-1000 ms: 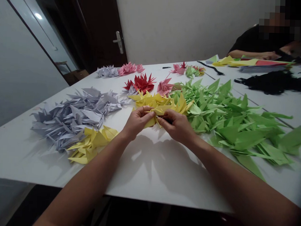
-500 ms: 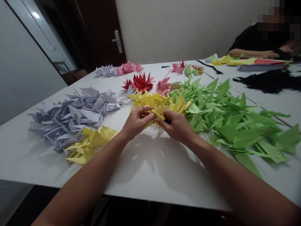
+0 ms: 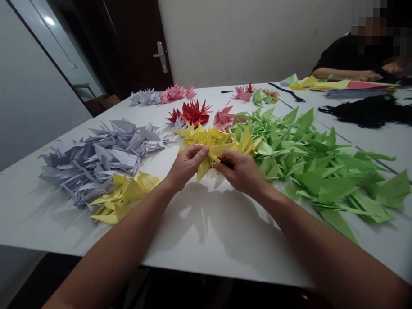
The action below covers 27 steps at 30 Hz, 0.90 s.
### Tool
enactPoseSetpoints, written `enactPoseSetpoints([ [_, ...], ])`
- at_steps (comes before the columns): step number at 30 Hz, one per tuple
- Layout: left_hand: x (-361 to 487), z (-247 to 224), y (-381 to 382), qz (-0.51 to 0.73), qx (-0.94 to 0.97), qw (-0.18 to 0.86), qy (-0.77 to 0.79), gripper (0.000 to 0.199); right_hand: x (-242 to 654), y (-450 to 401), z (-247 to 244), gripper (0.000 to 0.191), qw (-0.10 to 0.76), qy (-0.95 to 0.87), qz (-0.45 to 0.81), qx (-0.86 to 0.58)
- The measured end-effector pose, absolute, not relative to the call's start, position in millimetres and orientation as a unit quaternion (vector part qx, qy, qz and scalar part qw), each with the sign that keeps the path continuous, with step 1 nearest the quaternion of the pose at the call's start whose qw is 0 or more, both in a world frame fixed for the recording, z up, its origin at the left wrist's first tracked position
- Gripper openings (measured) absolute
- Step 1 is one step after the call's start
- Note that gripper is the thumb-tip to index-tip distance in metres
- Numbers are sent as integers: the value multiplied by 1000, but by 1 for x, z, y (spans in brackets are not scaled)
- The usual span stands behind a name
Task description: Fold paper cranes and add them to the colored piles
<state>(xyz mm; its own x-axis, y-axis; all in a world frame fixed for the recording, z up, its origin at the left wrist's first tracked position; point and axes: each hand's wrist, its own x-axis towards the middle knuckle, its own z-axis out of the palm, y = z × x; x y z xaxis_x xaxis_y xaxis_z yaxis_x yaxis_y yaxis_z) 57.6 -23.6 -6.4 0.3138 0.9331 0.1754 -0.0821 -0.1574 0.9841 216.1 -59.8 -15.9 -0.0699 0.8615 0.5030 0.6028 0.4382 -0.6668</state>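
Note:
A yellow folded-paper crane [image 3: 203,169] is pinched between my two hands, just over the white table [image 3: 203,244]. My left hand [image 3: 186,165] grips its left side with thumb and fingers. From the right, my right hand [image 3: 241,171] pinches the paper, its fingertips partly hidden. Right behind my hands lies a heap of yellow paper cranes [image 3: 203,135]. A smaller yellow pile [image 3: 123,199] rests near my left forearm. To the right spreads a large heap of green paper cranes [image 3: 314,158], and to the left a heap of pale lavender ones [image 3: 101,157].
Red cranes [image 3: 194,112] and a pink one [image 3: 224,117] lie behind the yellow heap. Further back are small pink [image 3: 176,93] and lavender [image 3: 145,97] piles. Coloured paper sheets [image 3: 353,84] and black strands [image 3: 366,110] lie by a person [image 3: 347,56] at the far right.
The yellow crane has turned between my fingers, and a pointed part of it now hangs below my left fingertips. My hands have barely shifted.

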Motion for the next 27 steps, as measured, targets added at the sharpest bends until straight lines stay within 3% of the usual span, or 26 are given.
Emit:
enactPoseSetpoints([
  [10, 60, -4, -26, 456, 536, 606, 370, 33, 215, -59, -20, 5, 452, -725, 138, -501],
  [13, 59, -4, -22, 485, 520, 604, 360, 40, 214, -59, -23, 11, 477, -724, 140, -478],
  [16, 54, -4, -16, 580, 554, 491, 341, 49, 215, -58, -24, 12, 512, -701, 136, -478],
  [19, 47, -4, -13, 638, 632, 278, 340, 56, 216, -58, -23, 14, 570, -660, 131, -472],
  [23, 44, -9, -15, 592, 729, 62, 336, 60, 213, -65, -19, 16, 605, -659, 115, -431],
  [27, 46, -12, -20, 525, 793, -33, 308, 64, 208, -72, -15, 14, 572, -708, 78, -408],
])
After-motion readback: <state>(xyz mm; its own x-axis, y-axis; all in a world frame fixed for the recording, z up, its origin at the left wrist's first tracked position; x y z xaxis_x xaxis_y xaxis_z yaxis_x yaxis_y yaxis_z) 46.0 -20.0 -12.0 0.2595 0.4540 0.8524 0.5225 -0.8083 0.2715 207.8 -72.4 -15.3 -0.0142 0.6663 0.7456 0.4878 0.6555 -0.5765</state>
